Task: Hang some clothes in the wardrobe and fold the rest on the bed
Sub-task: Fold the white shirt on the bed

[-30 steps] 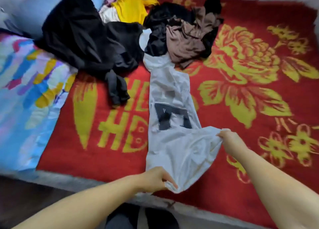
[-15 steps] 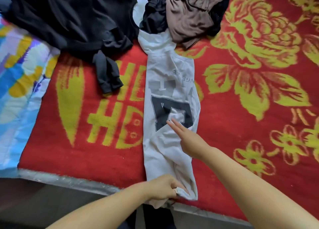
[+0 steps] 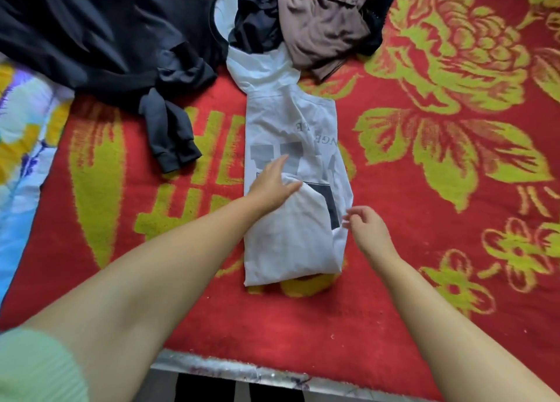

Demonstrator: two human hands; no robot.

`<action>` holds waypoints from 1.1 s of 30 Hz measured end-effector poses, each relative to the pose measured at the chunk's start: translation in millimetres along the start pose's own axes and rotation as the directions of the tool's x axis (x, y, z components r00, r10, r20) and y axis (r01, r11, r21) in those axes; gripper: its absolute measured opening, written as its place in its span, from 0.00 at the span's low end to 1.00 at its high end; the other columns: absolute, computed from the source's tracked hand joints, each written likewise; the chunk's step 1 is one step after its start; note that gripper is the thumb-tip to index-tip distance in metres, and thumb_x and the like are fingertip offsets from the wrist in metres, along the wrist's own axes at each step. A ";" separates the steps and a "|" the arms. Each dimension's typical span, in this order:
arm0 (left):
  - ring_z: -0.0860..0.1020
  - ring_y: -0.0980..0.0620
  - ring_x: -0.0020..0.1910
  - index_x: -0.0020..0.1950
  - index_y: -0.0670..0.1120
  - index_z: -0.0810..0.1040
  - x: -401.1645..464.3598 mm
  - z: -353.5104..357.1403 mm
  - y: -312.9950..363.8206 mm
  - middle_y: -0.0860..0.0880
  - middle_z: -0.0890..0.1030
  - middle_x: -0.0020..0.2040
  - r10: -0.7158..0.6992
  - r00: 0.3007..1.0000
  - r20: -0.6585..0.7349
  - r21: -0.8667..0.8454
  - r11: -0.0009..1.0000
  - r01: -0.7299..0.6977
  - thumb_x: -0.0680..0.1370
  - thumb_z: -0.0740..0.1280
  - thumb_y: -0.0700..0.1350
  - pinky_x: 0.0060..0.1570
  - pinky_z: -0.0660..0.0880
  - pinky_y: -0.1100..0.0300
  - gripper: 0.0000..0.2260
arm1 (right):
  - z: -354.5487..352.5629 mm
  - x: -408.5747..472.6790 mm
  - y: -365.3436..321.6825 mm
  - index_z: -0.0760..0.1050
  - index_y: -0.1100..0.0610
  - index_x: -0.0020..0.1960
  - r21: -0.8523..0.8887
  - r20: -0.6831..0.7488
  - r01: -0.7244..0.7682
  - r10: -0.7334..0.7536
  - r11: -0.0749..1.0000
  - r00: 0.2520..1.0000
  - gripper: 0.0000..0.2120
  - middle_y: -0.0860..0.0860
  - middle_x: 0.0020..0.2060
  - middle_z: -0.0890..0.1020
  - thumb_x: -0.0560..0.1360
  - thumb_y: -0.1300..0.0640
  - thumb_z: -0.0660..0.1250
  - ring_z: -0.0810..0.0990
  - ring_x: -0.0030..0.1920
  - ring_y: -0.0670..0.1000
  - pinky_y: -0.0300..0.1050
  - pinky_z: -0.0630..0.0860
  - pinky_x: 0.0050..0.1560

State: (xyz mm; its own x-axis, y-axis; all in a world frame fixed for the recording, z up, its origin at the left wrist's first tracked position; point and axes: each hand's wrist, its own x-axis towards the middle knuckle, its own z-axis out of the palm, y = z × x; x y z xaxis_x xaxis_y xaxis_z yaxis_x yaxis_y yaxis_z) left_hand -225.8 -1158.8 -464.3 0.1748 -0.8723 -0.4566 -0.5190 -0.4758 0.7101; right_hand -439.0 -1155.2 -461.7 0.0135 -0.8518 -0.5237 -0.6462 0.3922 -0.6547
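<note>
Red blanket (image 3: 394, 250) bears white shirt (image 3: 291, 244) under flat left hand (image 3: 271, 186), beside relaxed right hand (image 3: 368, 229).

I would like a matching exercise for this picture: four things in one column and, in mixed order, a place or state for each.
Things:
1. white T-shirt
2. left hand
3. right hand
4. brown garment

Places or states:
A. crumpled in the far pile
B. hovers, fingers loosely curled, at the shirt's right edge
C. lies partly folded on the red blanket
D. rests on the folded-up hem

Pairs: 1-C, 2-D, 3-B, 4-A
</note>
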 end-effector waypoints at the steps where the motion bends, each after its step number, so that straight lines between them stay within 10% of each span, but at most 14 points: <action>1: 0.65 0.47 0.72 0.76 0.46 0.60 2.8 4.1 -5.5 0.45 0.65 0.73 -0.022 0.995 -0.095 0.056 0.998 0.028 0.79 0.65 0.50 0.69 0.63 0.51 0.28 | 8.4 0.2 -0.9 0.73 0.59 0.62 -0.027 -0.019 0.012 -0.012 1.000 1.000 0.13 0.53 0.55 0.77 0.78 0.60 0.59 0.77 0.55 0.52 0.44 0.70 0.53; 4: 0.62 0.44 0.72 0.75 0.45 0.59 -24.9 34.1 -41.4 0.44 0.62 0.73 -0.224 0.941 -0.255 0.072 0.966 0.249 0.78 0.64 0.49 0.67 0.62 0.50 0.28 | 41.5 -13.3 18.5 0.65 0.60 0.69 -0.145 0.083 0.010 0.002 0.989 0.997 0.24 0.54 0.55 0.73 0.77 0.52 0.65 0.74 0.58 0.56 0.50 0.71 0.57; 9: 0.65 0.38 0.66 0.63 0.40 0.71 -73.9 73.9 -95.5 0.38 0.68 0.65 -0.639 0.720 -0.270 -0.193 0.769 0.610 0.76 0.68 0.52 0.62 0.65 0.49 0.21 | 58.6 -13.2 40.8 0.67 0.56 0.42 -0.397 -0.022 0.005 -0.015 0.918 1.000 0.11 0.57 0.49 0.73 0.78 0.52 0.63 0.71 0.55 0.60 0.52 0.68 0.51; 13: 0.71 0.41 0.49 0.36 0.44 0.66 -72.1 75.0 -99.1 0.42 0.71 0.44 -0.381 0.886 -0.264 -0.173 0.923 0.345 0.79 0.65 0.45 0.47 0.66 0.51 0.15 | 51.7 -24.9 49.9 0.65 0.56 0.36 -0.248 -0.253 0.050 -0.114 0.967 0.961 0.12 0.53 0.41 0.69 0.76 0.62 0.64 0.71 0.48 0.59 0.49 0.63 0.46; 17: 0.70 0.41 0.57 0.46 0.44 0.73 -69.0 71.2 -93.4 0.43 0.73 0.51 -0.412 0.879 -0.240 -0.043 0.909 0.414 0.79 0.65 0.46 0.54 0.67 0.52 0.06 | 46.7 -39.5 65.3 0.72 0.60 0.50 -0.319 -0.224 -0.176 0.107 0.931 0.969 0.07 0.59 0.53 0.74 0.78 0.56 0.62 0.71 0.59 0.62 0.55 0.67 0.56; 19: 0.69 0.41 0.62 0.56 0.44 0.74 -73.0 66.9 -91.9 0.42 0.72 0.59 -0.402 0.867 -0.293 0.105 0.888 0.447 0.77 0.67 0.47 0.60 0.66 0.48 0.11 | 41.2 -39.2 59.9 0.71 0.62 0.64 -0.318 -0.212 -0.054 -0.016 0.946 0.977 0.17 0.60 0.63 0.73 0.77 0.57 0.66 0.70 0.65 0.61 0.55 0.66 0.63; 21: 0.73 0.40 0.64 0.64 0.40 0.74 -81.7 65.3 -92.4 0.40 0.74 0.63 -0.024 0.947 -0.321 0.377 0.914 0.151 0.70 0.73 0.46 0.61 0.70 0.43 0.24 | 40.1 -38.4 52.8 0.68 0.64 0.69 -0.477 -0.070 0.275 -0.348 0.835 0.935 0.30 0.63 0.67 0.71 0.71 0.58 0.73 0.69 0.69 0.63 0.60 0.66 0.67; 23: 0.71 0.39 0.69 0.69 0.37 0.71 -94.3 71.3 -97.4 0.38 0.72 0.68 0.355 0.934 0.043 0.653 0.698 -0.295 0.64 0.75 0.52 0.63 0.69 0.37 0.37 | 46.5 -39.5 51.4 0.65 0.61 0.73 -0.674 0.277 0.511 -0.459 0.533 0.844 0.42 0.64 0.71 0.66 0.63 0.51 0.75 0.64 0.72 0.66 0.71 0.64 0.65; 26: 0.46 0.41 0.77 0.78 0.42 0.51 -97.6 82.0 -104.0 0.38 0.46 0.78 0.230 0.877 0.422 0.755 0.447 -0.480 0.69 0.67 0.52 0.72 0.49 0.38 0.42 | 54.7 -43.8 57.2 0.68 0.55 0.72 -0.758 0.551 0.594 -0.223 0.271 0.804 0.48 0.62 0.72 0.66 0.54 0.48 0.79 0.65 0.72 0.63 0.73 0.65 0.62; 29: 0.70 0.47 0.70 0.70 0.47 0.73 -83.5 78.6 -97.4 0.43 0.70 0.71 0.171 0.926 0.336 0.815 0.440 -0.377 0.70 0.58 0.44 0.63 0.72 0.48 0.27 | 53.3 -27.8 58.6 0.77 0.51 0.65 -0.816 0.489 0.541 -0.254 0.204 0.834 0.40 0.54 0.66 0.76 0.53 0.54 0.82 0.76 0.65 0.59 0.70 0.72 0.55; 33: 0.78 0.49 0.62 0.62 0.48 0.80 -74.6 71.3 -99.1 0.46 0.79 0.63 0.275 0.894 0.354 0.794 0.417 -0.443 0.68 0.59 0.44 0.55 0.78 0.50 0.23 | 58.9 -10.7 57.7 0.48 0.48 0.79 -0.794 0.536 0.562 -0.169 0.231 0.827 0.31 0.54 0.78 0.44 0.80 0.58 0.57 0.44 0.77 0.62 0.71 0.48 0.69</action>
State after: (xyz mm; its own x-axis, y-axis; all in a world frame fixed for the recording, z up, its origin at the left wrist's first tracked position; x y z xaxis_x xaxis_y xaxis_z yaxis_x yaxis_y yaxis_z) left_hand -247.0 -1038.6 -538.8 -0.2828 -0.8705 -0.4028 -0.9579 0.2777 0.0724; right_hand -431.5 -1103.0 -526.0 0.5294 -0.5843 -0.6151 -0.7476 -0.6641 -0.0125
